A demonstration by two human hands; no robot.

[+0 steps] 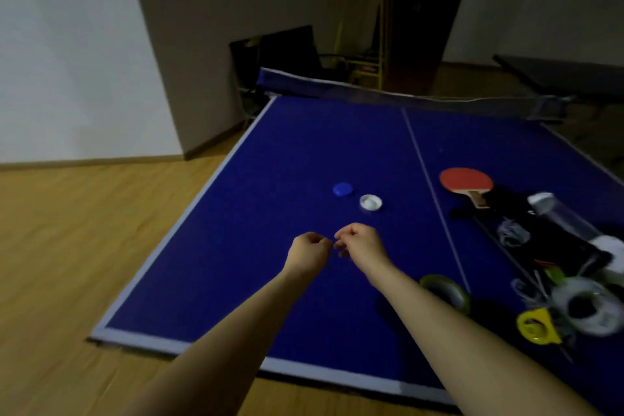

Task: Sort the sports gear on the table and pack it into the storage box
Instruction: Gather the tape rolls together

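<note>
Blue table (256, 199) under me: both my left hand (309, 252) and right hand (359, 243) curl fingertip-to-fingertip, contents untellable. Paddle (466, 183) lies well right of my fingers; anything tiny pinched could drop unseen.

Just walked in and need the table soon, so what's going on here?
A person is sorting sports gear on a blue ping-pong table. Both hands, left hand and right hand, are held together over the table with fingers curled; whether they pinch something small is not clear. Just beyond them lie a blue cap and a white cap. A red paddle, a clear tube, tape rolls and other bits are piled on the right. No storage box is in view.
</note>
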